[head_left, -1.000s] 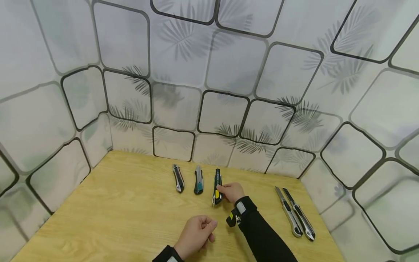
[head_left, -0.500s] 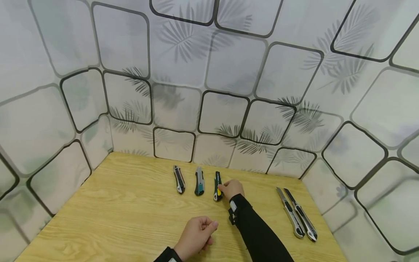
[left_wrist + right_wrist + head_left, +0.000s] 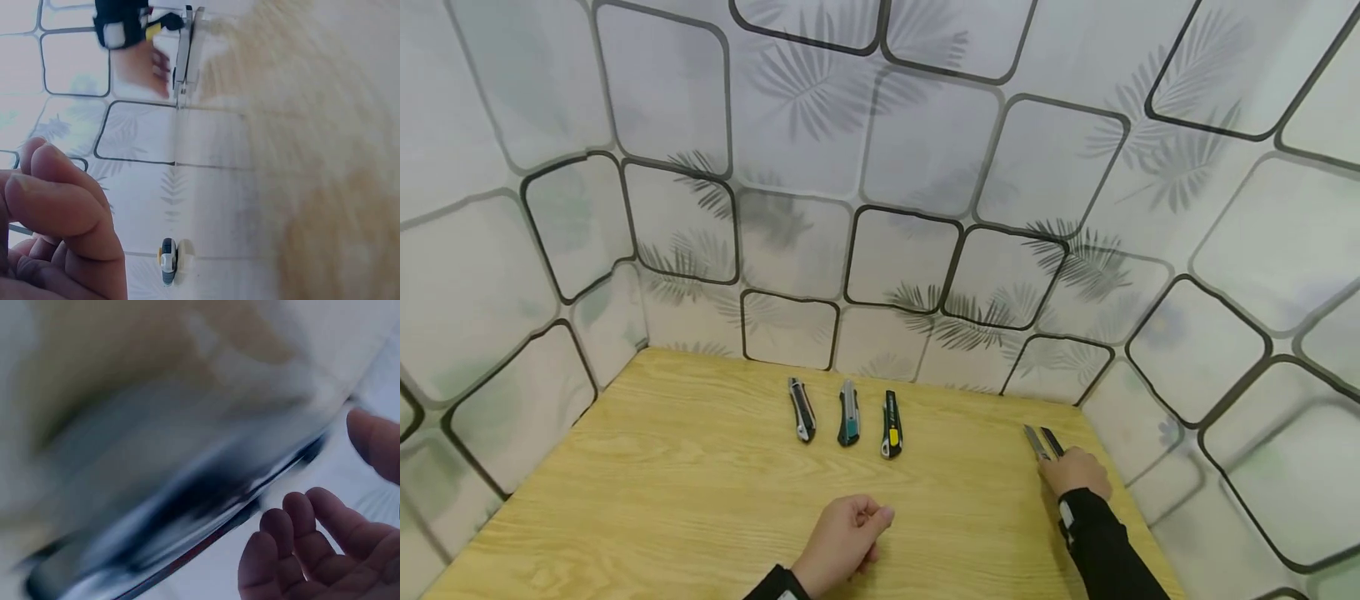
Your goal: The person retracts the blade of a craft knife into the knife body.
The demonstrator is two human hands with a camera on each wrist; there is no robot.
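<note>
Two long silver-and-black utility knives, the left one (image 3: 1035,441) and the right one (image 3: 1052,441), lie side by side at the table's right. My right hand (image 3: 1077,473) is over their handles, hiding most of them in the head view. In the right wrist view its thumb and fingers (image 3: 294,515) are spread apart beside a blurred knife (image 3: 194,519), gripping nothing. My left hand (image 3: 844,537) hangs loosely curled near the front, holding nothing. Farther back lies a black utility knife with a yellow slider (image 3: 892,425), untouched.
Left of the yellow-slider knife lie a teal-and-grey utility knife (image 3: 848,413) and a black-and-silver one (image 3: 802,410), in a row. The wood-grain table (image 3: 662,492) is bounded by a patterned curtain (image 3: 910,258) at the back and sides.
My right hand has let go of the yellow-slider knife, leaving it in the row, and has moved right to the long knives. My left hand has hardly moved.
</note>
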